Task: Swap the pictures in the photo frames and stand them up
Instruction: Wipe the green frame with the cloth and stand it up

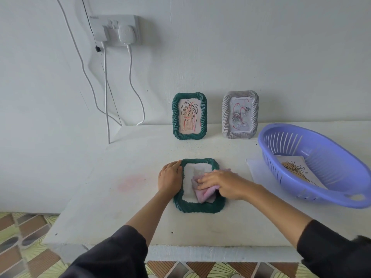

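Three frames (pixel 199 185) — two upright.

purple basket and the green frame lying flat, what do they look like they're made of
The purple basket looks like moulded plastic: even colour, slight sheen, thin slotted walls and a cut-out handle. The flat green frame has a twisted, rope-like ribbed border with a dull gloss; it could be moulded plastic or resin, or painted wicker, and the view does not settle which.

1 green frame (pixel 198 205) flat, 2 upright
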Action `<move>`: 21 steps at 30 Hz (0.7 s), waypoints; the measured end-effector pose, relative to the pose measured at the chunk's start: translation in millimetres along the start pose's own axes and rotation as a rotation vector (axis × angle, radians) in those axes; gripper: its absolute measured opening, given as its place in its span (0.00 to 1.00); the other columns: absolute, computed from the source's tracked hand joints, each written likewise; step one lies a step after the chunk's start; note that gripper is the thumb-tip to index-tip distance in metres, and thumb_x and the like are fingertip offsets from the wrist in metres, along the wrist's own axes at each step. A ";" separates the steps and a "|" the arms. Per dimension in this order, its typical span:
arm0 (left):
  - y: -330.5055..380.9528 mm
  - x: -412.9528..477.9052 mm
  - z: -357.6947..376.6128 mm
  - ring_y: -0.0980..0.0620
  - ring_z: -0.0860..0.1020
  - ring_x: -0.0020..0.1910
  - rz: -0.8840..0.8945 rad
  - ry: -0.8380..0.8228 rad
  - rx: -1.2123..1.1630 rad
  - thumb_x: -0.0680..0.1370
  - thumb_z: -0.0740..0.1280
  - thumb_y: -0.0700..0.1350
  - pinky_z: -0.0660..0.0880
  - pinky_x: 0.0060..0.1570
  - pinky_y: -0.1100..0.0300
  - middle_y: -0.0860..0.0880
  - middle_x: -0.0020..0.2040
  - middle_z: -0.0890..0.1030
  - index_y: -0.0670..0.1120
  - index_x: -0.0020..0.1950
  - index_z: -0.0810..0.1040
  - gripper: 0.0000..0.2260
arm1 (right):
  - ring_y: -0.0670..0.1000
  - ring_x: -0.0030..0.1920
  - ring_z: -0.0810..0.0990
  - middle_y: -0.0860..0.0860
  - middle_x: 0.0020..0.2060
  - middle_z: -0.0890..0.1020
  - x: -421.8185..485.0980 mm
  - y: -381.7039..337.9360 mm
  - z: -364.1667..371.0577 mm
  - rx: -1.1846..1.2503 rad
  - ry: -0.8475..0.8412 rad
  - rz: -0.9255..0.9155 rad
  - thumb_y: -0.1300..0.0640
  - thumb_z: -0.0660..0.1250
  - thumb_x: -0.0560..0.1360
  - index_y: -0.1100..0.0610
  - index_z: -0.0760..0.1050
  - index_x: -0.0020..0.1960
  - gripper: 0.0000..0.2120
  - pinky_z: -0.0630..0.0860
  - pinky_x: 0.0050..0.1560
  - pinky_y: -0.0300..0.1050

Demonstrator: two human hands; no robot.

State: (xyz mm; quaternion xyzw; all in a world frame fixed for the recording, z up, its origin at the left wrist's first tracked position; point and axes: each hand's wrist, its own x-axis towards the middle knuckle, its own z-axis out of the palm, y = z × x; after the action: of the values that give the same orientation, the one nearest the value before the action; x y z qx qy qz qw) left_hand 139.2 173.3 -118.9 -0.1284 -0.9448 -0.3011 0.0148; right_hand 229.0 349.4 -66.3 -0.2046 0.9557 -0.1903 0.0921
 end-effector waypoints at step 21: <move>6.6 3.3 -89.5 0.48 0.77 0.38 -0.447 -0.035 -0.968 0.81 0.59 0.43 0.76 0.41 0.54 0.39 0.52 0.78 0.36 0.62 0.72 0.13 | 0.53 0.67 0.71 0.53 0.67 0.73 11.2 -4.4 9.5 0.455 0.600 0.599 0.55 0.59 0.78 0.58 0.68 0.69 0.20 0.66 0.65 0.43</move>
State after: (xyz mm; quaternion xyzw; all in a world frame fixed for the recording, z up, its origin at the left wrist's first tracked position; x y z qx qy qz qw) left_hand 133.3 127.9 -41.6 0.0790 -0.7024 -0.6960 -0.1264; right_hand 222.9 337.8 -74.3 0.1688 0.8912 -0.4103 -0.0947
